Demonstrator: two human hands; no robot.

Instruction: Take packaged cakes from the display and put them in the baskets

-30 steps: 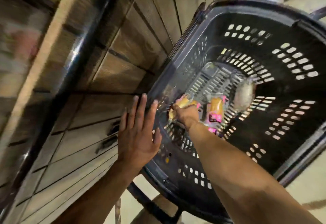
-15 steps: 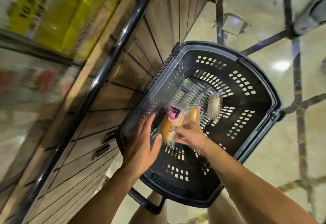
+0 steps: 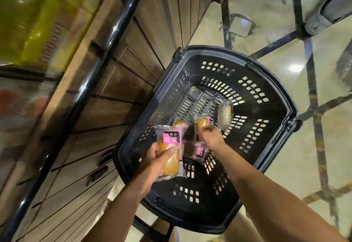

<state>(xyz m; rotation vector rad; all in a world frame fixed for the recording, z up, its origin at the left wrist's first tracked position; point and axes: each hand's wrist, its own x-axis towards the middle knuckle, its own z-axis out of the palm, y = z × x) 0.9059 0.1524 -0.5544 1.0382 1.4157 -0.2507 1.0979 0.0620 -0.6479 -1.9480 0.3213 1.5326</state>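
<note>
A black plastic basket [image 3: 266, 81] stands on the floor beside the display. My left hand [image 3: 158, 158] grips a clear packet with a pink label and a golden cake [image 3: 170, 152], held above the basket's near left part. My right hand [image 3: 211, 137] reaches into the basket and pinches the edge of a second packaged cake [image 3: 202, 122]. A pale round packaged cake [image 3: 225, 115] lies on the basket bottom to the right of it. Another pink-labelled packet [image 3: 199, 149] shows partly under my right wrist.
The wooden-panelled display front [image 3: 122, 97] with a black rail [image 3: 91, 76] runs along the left. Blurred yellow goods [image 3: 38, 17] sit on the shelf above. Dark metal frame bars [image 3: 312, 74] cross the glossy floor to the right of the basket.
My left hand, open at the basket's rim before, now grips a packaged cake and has lifted it. My right hand has moved deeper into the basket. The camera has pulled back.
</note>
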